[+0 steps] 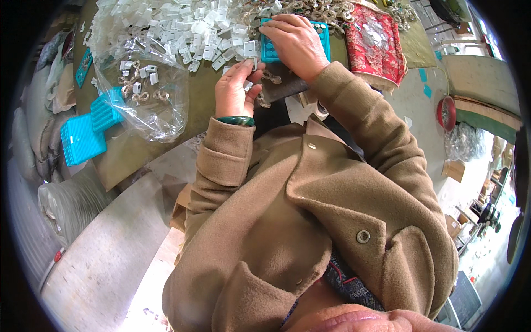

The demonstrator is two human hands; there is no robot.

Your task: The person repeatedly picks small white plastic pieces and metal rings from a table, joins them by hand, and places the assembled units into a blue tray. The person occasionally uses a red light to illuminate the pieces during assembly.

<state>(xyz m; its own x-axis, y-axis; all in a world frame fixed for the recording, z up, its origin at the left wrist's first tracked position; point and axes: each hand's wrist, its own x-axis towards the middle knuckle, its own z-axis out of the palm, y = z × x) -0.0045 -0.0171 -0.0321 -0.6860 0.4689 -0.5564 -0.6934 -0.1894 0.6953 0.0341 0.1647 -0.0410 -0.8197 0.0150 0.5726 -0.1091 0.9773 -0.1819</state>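
My left hand [235, 91] is closed around a small white plastic housing [253, 63]; another white piece [248, 86] shows between its fingers. Coiled tan wires [271, 77] hang beside that hand. Over a blue tray [324, 43] with round recesses, my right hand [296, 44] reaches with fingers bent and pressed together. Its fingertips are at the tray's left side, and whatever they pinch is hidden. Small round silvery pieces [318, 26] sit in the tray's far right part. A large heap of white plastic housings [166, 27] lies beyond my left hand.
A clear plastic bag [160, 119] with housings and wire coils lies on the left, beside stacked blue trays [83, 141]. Bundled wires [326, 10] are piled at the far edge. A red patterned cloth [376, 47] covers the table's right part. Sacks [36, 127] stand further left.
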